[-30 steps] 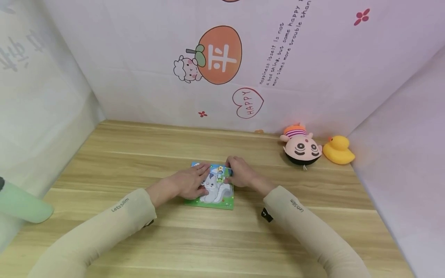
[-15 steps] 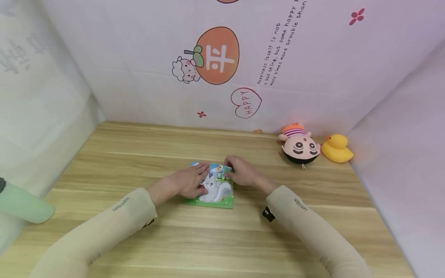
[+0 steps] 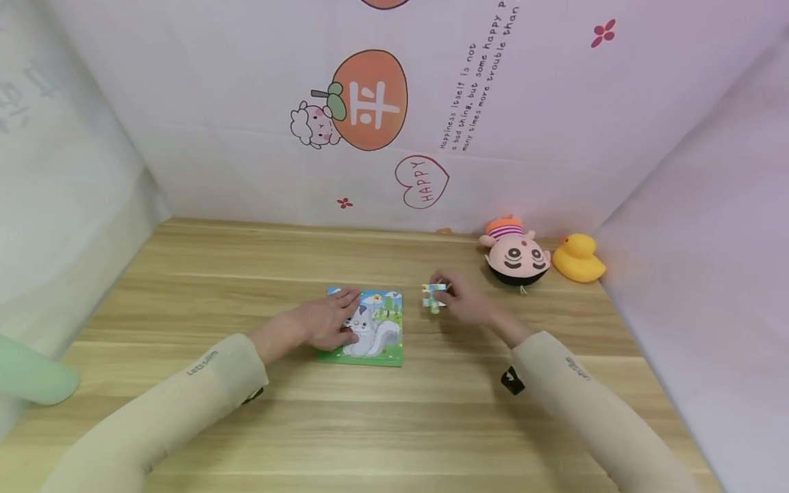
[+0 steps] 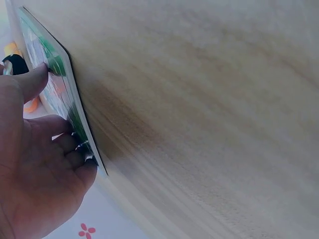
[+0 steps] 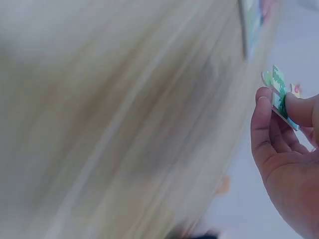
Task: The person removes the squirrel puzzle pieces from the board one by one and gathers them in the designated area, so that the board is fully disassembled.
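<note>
A square jigsaw puzzle (image 3: 379, 333) with a grey squirrel, trees and a green border lies flat on the wooden table. My left hand (image 3: 323, 322) rests on its left side, fingers spread over the upper left and thumb on the squirrel. The left wrist view shows that thumb (image 4: 37, 82) on the picture and the fingers near the board's edge. Right of the puzzle, my right hand (image 3: 468, 301) pinches a small jigsaw piece (image 3: 434, 302) between thumb and fingers. In the right wrist view the piece (image 5: 279, 97) stands tilted, its blue and green printed side towards the thumb.
A plush doll (image 3: 516, 253) and a yellow rubber duck (image 3: 578, 258) sit at the back right, by the wall. A pale green rounded object (image 3: 37, 370) juts in at the left. Printed white cloth (image 3: 265, 171) stands behind the table.
My right hand has moved from the puzzle's upper right corner out to the right, carrying the jigsaw piece. My left hand stays on the puzzle. The head view has turned slightly right.
</note>
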Available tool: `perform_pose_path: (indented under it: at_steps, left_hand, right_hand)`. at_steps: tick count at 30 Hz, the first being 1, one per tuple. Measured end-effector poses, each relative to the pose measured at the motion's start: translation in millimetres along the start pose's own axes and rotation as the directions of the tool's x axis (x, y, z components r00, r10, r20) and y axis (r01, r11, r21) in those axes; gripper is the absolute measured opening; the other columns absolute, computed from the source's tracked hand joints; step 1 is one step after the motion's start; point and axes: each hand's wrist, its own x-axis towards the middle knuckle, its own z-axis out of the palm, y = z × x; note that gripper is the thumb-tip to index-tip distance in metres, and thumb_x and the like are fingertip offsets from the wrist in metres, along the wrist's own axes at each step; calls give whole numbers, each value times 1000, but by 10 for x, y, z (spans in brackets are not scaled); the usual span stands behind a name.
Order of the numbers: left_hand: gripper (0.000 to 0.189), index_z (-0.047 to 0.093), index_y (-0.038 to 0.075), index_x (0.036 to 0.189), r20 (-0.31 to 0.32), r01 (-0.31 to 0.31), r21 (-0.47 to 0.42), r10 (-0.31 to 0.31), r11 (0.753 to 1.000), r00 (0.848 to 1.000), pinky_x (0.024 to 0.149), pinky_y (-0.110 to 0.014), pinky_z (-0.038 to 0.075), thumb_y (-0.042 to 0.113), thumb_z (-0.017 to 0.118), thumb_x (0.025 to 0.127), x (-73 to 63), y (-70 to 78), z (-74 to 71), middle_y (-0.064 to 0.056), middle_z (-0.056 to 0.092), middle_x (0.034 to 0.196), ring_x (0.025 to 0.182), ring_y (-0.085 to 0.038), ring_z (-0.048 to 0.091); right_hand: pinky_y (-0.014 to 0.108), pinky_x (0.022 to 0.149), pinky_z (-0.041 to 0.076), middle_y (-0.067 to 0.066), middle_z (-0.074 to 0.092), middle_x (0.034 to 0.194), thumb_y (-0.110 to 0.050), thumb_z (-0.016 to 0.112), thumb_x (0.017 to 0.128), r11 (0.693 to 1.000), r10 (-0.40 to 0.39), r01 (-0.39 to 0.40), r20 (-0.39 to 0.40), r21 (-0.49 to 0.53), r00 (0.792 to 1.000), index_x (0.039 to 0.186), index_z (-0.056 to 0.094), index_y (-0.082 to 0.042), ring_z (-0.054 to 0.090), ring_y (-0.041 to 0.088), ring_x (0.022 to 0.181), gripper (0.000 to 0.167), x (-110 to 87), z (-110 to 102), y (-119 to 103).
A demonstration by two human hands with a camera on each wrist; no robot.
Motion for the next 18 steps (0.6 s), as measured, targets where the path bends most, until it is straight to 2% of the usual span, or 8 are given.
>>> perform_pose_path:
  at_steps: [4,7,12,18]
  left_hand:
    - [81,21,-1,164,-10,2,-9,-2,1000,1000,136,-49,18,47,52,107,-4,-5,-2,-16,8,177,166,-34,8]
    - [81,20,-1,164,-10,-2,-3,2,1000,1000,136,-48,19,47,52,107,-4,-6,2,-16,8,177,166,-34,8]
    - [82,20,-2,164,-11,-4,7,4,1000,1000,136,-49,19,48,52,107,0,-4,16,-17,8,177,166,-34,9]
    - [82,21,-1,164,-11,-2,4,2,1000,1000,136,-48,19,48,52,106,-8,0,8,-17,8,177,166,-34,9]
  right_hand:
    - [23,67,55,20,69,101,1,62,99,994,67,-71,-51,-82,996,112,64,1,67,21,82,12,-230,-185,234]
    - [21,64,54,17,69,99,0,64,99,982,123,-130,-58,-138,991,111,66,0,65,17,79,12,-404,-270,378]
    - [21,63,52,15,67,94,1,63,99,977,133,-137,-38,-161,990,111,66,3,58,13,75,12,-607,-366,584]
    - [22,63,47,11,66,91,1,63,99,964,152,-158,-42,-215,987,110,67,2,54,13,76,12,-743,-488,733]
